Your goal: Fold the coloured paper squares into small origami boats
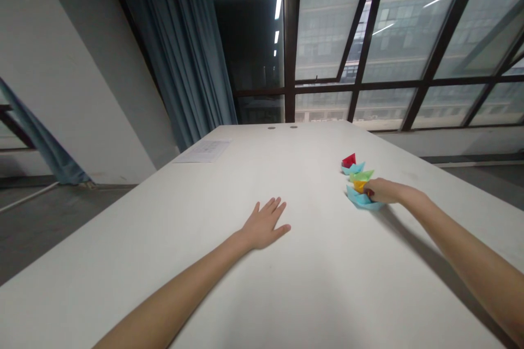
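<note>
On the white table point(286, 289), my left hand point(265, 226) lies flat with its fingers spread and nothing in it. My right hand point(380, 191) is at a small group of folded paper pieces on the right, its fingers closed at an orange piece point(359, 185). What the fingertips hold is too small to make out. A light blue folded paper boat point(362, 200) lies just below the fingers. Beyond the orange piece are a green folded piece point(362, 175), another light blue one point(352, 169) and a red one point(349, 161).
A printed sheet point(203, 151) lies at the table's far left. Two small round discs point(271, 128) are near the far edge. Behind the table stand a blue curtain point(188, 49) and dark-framed windows, one pane tilted open.
</note>
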The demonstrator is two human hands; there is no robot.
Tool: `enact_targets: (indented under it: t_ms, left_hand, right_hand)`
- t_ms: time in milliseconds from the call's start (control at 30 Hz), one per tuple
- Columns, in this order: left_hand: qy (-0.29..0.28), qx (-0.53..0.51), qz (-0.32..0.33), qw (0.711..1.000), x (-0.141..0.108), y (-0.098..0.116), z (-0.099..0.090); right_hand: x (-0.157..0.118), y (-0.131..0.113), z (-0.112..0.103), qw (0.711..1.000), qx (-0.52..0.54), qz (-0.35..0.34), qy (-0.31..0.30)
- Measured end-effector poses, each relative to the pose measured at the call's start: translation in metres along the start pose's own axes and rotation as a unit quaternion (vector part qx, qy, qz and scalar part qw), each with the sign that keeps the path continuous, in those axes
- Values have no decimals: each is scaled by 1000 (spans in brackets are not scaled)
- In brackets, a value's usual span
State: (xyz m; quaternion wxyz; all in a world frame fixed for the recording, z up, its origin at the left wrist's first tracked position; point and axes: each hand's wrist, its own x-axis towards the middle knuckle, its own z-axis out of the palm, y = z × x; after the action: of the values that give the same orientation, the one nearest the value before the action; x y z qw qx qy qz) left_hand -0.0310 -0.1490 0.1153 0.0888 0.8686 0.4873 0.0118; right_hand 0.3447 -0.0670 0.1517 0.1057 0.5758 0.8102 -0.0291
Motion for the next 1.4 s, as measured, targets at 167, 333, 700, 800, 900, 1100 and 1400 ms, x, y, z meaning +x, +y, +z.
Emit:
enact_targets:
  t_ms: [167,333,700,800,900,1100,1400]
  left_hand:
    - [2,3,0,1000,10,3,14]
    - [1,7,0,1000,21,5,26]
    - [18,-59,8,998,30,8,26]
    - [70,-153,36,985,43,25,15]
    - [133,-284,44,949,58,47,2]
    - [228,-317,40,920,75,53,-4]
    - [107,-439,69,890,84,17,24]
  right_hand:
    - [0,-3,2,1000,0,-9,11]
    - [1,0,6,1000,-1,3,3]
    - [-2,-19,-2,992,79,-71,60]
    - [1,-38,-11,977,158,-81,117]
    - [5,-69,-20,961,206,-107,148]
    - [16,-106,-19,925,304,-203,107]
    - [25,-97,3,846,501,-183,13]
